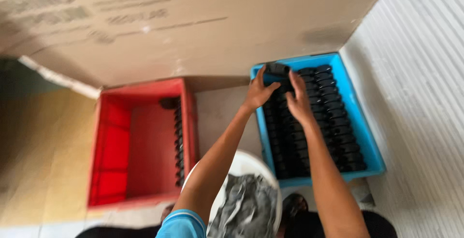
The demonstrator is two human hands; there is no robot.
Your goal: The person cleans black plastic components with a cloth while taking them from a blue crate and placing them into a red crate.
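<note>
Between the fingers of both hands sits one black part (277, 68), round and dark, a bit blurry. It is held at the far end of the blue bin (369, 141). Left hand (257, 93) pinches it from one side with curled fingers; right hand (298, 100) holds the other side with fingers pointing up. Two bins show: one blue, one red. Below the fingers, the blue bin is packed with rows of the same black parts (333, 117), too many and too blurry to count. Away to the left of the fingers, the red bin (113, 151) has just one row of black pieces (179, 141) along its wall. Near the arms stands one white bucket (251, 163).
</note>
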